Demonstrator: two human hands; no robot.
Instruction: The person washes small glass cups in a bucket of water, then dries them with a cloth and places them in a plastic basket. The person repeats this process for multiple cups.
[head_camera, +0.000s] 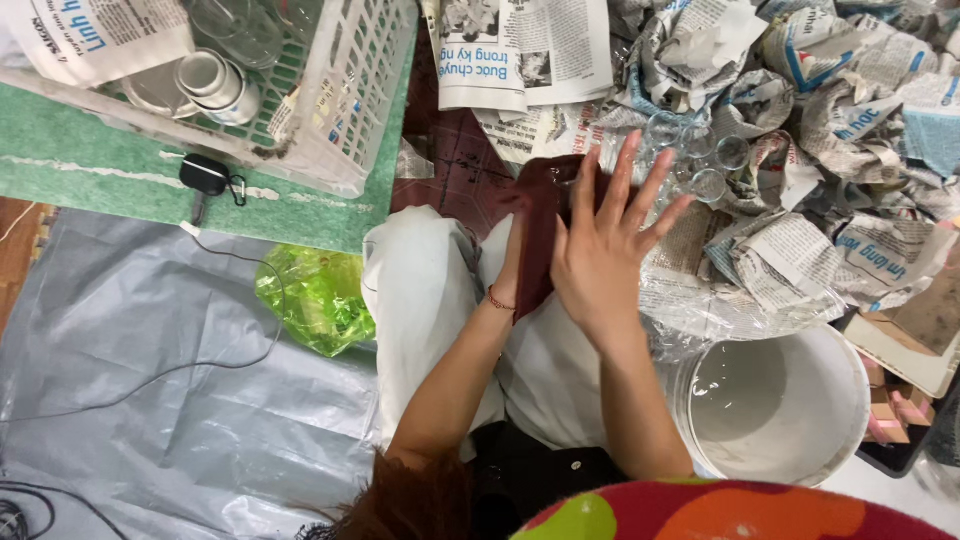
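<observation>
My right hand (605, 250) is held flat with fingers spread over a dark maroon cloth (540, 215) that lies across my lap in white trousers. My left hand (512, 262) is mostly hidden beneath the cloth's left edge; only the wrist with a red bracelet shows, so I cannot tell its grip. Just beyond my right fingertips stand several small clear glasses (712, 168) among crumpled newspaper (850, 110).
A white plastic basket (345, 95) at the upper left holds glass jars and metal lids. A white bucket (775, 405) stands at my right. A green plastic bag (312, 295), a black cable and a small black case (205, 175) lie on the grey sheet at left.
</observation>
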